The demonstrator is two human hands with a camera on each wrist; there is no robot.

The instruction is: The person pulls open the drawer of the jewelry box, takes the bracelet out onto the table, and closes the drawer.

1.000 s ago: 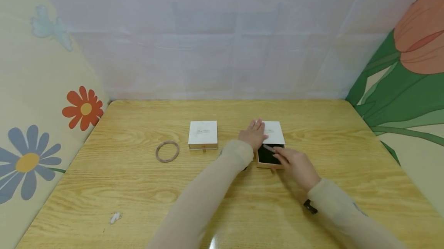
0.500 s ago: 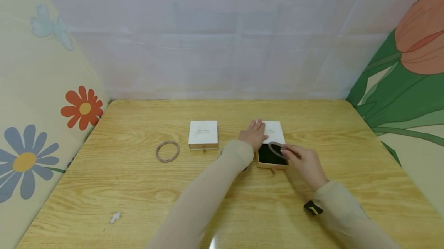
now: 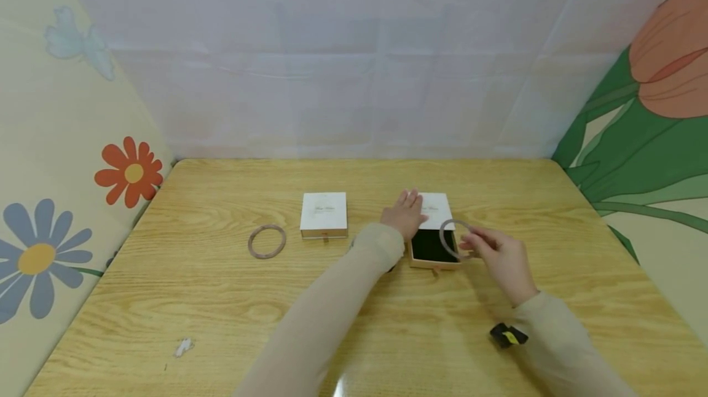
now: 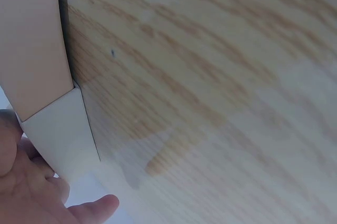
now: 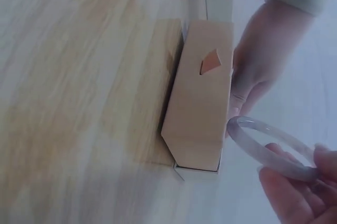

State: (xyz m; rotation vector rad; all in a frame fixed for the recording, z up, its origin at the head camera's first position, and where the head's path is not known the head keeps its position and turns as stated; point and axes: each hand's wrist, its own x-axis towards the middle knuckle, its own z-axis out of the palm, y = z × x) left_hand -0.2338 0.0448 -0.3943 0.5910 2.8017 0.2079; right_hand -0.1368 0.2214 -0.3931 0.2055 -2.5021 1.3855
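Observation:
A pale, translucent bangle (image 3: 442,238) is pinched at one side between the thumb and fingers of my right hand (image 3: 506,262). It stands tilted and overlaps the right edge of a pulled-out drawer box in the head view. That box has a white sleeve (image 3: 437,209) with small lettering and a peach drawer (image 3: 434,264) lined in black. My left hand (image 3: 402,217) rests on the sleeve's left part, fingers stretched out. From the right wrist, the bangle (image 5: 263,155) appears beside the drawer front (image 5: 197,103), which carries a small ribbon tab (image 5: 211,62).
To the left stands a second white box (image 3: 324,211), its drawer pushed in. Another bangle (image 3: 268,256) lies flat on the wooden table (image 3: 310,298) further left. A small white scrap (image 3: 184,346) lies near the front left. Behind the table hangs a white cloth (image 3: 354,77).
The right hand has drawn the bangle up and to the right, from over the black drawer lining to the drawer's right edge, turning its ring into view. The left hand stays in place.

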